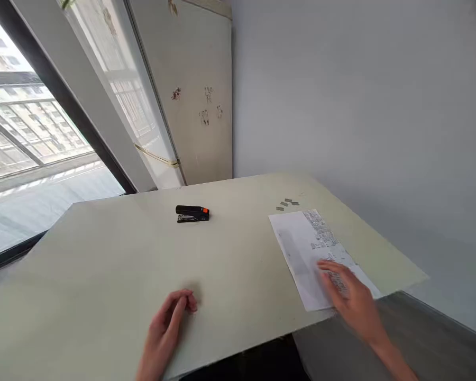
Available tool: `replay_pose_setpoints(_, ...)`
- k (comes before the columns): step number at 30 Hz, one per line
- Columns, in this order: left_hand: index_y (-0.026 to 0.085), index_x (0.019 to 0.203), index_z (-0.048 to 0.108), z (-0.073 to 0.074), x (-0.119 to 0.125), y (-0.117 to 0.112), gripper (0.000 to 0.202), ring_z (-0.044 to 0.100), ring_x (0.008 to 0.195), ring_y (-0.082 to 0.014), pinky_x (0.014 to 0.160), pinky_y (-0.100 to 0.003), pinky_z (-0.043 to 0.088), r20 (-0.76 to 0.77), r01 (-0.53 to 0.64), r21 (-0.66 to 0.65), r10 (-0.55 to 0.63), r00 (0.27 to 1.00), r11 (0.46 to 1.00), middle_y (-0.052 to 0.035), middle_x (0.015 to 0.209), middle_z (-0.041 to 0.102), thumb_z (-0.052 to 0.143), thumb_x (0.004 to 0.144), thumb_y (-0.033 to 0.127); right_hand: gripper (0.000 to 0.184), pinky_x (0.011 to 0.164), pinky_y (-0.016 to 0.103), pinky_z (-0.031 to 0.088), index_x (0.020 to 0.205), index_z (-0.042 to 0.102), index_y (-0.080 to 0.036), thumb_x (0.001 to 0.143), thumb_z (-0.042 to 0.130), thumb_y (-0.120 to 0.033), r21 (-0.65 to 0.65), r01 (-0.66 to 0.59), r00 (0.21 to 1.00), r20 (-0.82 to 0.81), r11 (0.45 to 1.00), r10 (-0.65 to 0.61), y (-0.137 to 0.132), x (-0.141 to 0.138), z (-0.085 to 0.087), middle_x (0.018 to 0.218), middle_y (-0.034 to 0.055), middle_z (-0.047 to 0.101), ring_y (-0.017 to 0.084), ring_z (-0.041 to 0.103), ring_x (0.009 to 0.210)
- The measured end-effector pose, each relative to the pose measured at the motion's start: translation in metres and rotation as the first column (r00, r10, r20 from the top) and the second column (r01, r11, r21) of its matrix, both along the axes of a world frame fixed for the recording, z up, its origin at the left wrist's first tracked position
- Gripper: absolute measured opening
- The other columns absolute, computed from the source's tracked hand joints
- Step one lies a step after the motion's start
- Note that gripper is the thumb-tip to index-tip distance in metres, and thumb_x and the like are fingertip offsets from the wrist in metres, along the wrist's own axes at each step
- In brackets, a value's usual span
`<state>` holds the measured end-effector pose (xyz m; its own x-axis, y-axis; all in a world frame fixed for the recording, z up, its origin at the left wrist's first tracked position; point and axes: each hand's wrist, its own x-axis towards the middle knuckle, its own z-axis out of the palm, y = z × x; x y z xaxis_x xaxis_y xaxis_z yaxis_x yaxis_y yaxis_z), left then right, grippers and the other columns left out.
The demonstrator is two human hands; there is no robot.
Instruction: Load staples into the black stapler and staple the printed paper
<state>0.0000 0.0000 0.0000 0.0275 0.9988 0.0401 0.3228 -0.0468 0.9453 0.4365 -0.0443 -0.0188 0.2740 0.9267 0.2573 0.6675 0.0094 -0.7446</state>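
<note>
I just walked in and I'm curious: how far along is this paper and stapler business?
Early on, by the look of it. Laid out already: the stapler sits alone mid-table, and some staple strips lie beyond the paper. In hand: the right hand rests flat on the paper's near end; the left hand lies loosely curled on the table, holding nothing. Left: the stapler is untouched, and no staple shows in the paper.

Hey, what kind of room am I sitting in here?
Probably a home room used as a makeshift office, high in an apartment block. A pale table bears a stapler and printed paper, an old refrigerator stands in the corner, and the window faces tall buildings.
</note>
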Motion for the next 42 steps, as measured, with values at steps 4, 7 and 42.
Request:
replay_pose_setpoints(4, 0.022, 0.099, 0.072, 0.014, 0.007, 0.001, 0.038, 0.065, 0.086, -0.0200, 0.085, -0.024, 0.054, -0.030, -0.009, -0.021, 0.008, 1.000, 1.000, -0.0040, 0.086, 0.071, 0.056, 0.101, 0.056, 0.016, 0.096, 0.038, 0.062, 0.110, 0.069, -0.031, 0.105, 0.054, -0.035, 0.023, -0.281, 0.957, -0.069, 0.959, 0.282, 0.002, -0.057, 0.004, 0.129, 0.0054, 0.071, 0.026, 0.064, 0.127)
replay_pose_setpoints(7, 0.022, 0.100, 0.073, 0.014, 0.006, 0.003, 0.040, 0.065, 0.086, -0.0203, 0.085, -0.025, 0.054, -0.028, -0.028, -0.015, 0.028, 0.999, 0.999, -0.0040, 0.086, 0.071, 0.056, 0.100, 0.058, 0.017, 0.094, 0.035, 0.060, 0.112, 0.067, -0.030, 0.106, 0.050, -0.027, 0.026, -0.494, 0.857, -0.155, 0.869, 0.492, 0.007, -0.095, 0.009, 0.114, 0.0048, 0.075, 0.022, 0.071, 0.109)
replay_pose_setpoints(42, 0.022, 0.105, 0.070, 0.018, 0.012, -0.004, 0.038, 0.065, 0.086, -0.0206, 0.084, -0.029, 0.053, 0.035, -0.054, -0.051, 0.055, 0.998, 0.997, -0.0040, 0.091, 0.070, 0.053, 0.102, 0.056, 0.068, 0.105, 0.052, 0.060, 0.161, 0.039, -0.036, 0.100, 0.046, -0.065, -0.177, 0.042, 0.958, 0.287, 0.983, 0.011, 0.010, 0.137, -0.046, 0.170, 0.0033, 0.038, 0.039, 0.045, 0.150)
